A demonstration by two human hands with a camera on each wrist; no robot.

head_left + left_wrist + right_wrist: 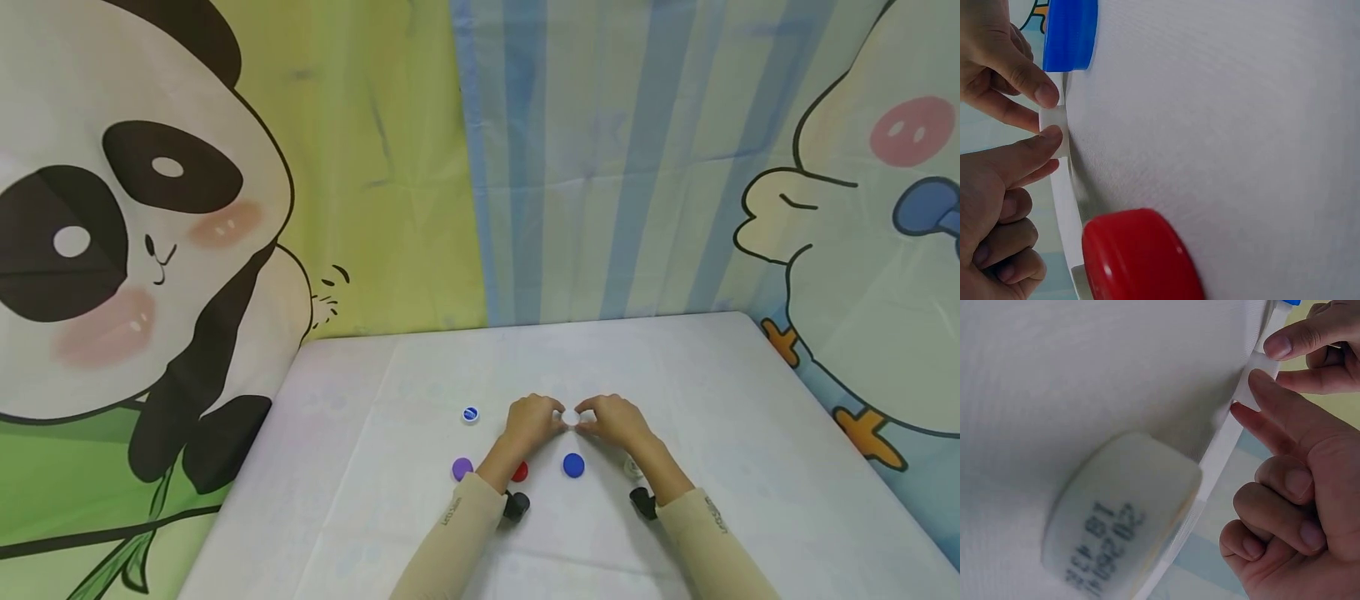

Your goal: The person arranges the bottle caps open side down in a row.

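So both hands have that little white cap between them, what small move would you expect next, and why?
Probably lifting the white cap straight off the table. The left hand and right hand both pinch its edge, and it rests apart from the blue cap and red cap.

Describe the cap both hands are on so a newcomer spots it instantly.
On the white table, find the two hands meeting near the middle. Between the left hand and right hand sits a small white cap, pinched by the fingertips of both. The caps around it are blue, red or purple and lie untouched; another white cap by the right wrist is untouched too.
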